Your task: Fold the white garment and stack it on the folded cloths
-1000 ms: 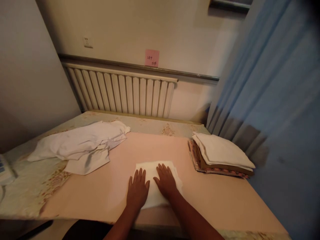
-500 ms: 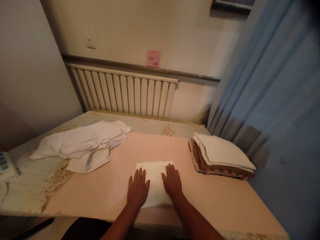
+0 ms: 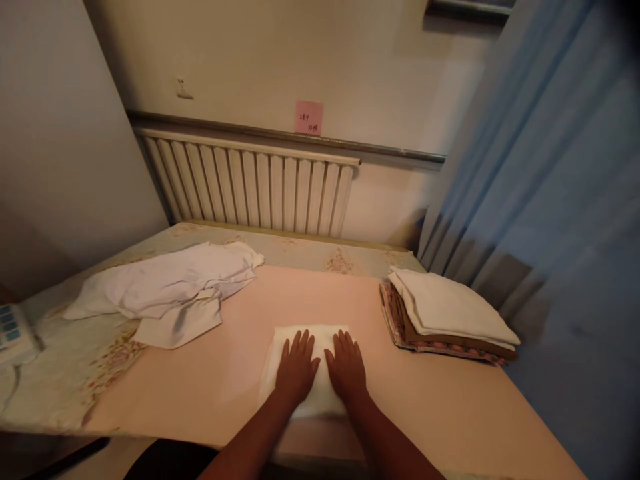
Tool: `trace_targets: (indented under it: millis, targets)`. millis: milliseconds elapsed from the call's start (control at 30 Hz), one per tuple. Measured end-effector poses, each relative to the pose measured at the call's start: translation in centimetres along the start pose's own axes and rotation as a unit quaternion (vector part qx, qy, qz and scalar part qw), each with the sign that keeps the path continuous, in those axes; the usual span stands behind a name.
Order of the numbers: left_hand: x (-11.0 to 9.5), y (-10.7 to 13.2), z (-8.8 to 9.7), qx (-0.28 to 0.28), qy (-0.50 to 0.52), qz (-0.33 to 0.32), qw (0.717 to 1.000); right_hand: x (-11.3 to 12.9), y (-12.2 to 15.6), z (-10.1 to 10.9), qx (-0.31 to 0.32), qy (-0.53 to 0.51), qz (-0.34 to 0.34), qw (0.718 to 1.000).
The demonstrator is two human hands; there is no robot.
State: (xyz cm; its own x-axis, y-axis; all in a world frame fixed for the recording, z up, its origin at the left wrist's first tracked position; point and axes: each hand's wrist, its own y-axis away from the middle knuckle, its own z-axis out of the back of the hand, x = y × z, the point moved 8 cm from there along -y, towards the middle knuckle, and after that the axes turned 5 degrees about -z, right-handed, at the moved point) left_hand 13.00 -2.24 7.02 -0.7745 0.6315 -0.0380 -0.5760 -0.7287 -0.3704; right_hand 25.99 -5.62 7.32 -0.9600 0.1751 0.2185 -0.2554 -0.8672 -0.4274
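Both our hands lie palm down on the folded white cloth, which sits near the front edge of the pink tabletop, straight ahead of us. Our left hand covers the middle of the cloth, and our right hand rests on its right part, thumbs almost meeting. The fingers of both hands are stretched out flat and slightly apart, gripping nothing, only pressing on the fabric. A strip of the cloth shows to the left of our left hand and beyond our fingertips.

Well to the left of the cloth, a floral table cover shows beside the pink surface. At the far left of it lies a white device with blue buttons, cut off by the frame. To the right of the cloth and a little farther back stands a stack of folded linens, white on top with brown and patterned layers beneath. Behind the cloth to the left lies a heap of crumpled white garments, well apart from it.

Farther behind the cloth, a white radiator runs along the wall, with a pink sticky note and a wall socket above it. A blue curtain hangs on the right behind the stack.
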Motion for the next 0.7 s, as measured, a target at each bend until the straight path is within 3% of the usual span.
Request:
trace_targets:
  millis: [300,700]
  targets:
    - [4.2,-0.6,-0.1,0.016,-0.017,0.058,0.998,0.2,-0.1,0.3,0.014,0.01,0.001,1.0]
    - [5.0,2.2,0.6,0.012,-0.036,0.075,0.996,0.5,0.2,0.5,0.013,0.025,0.011,1.0]
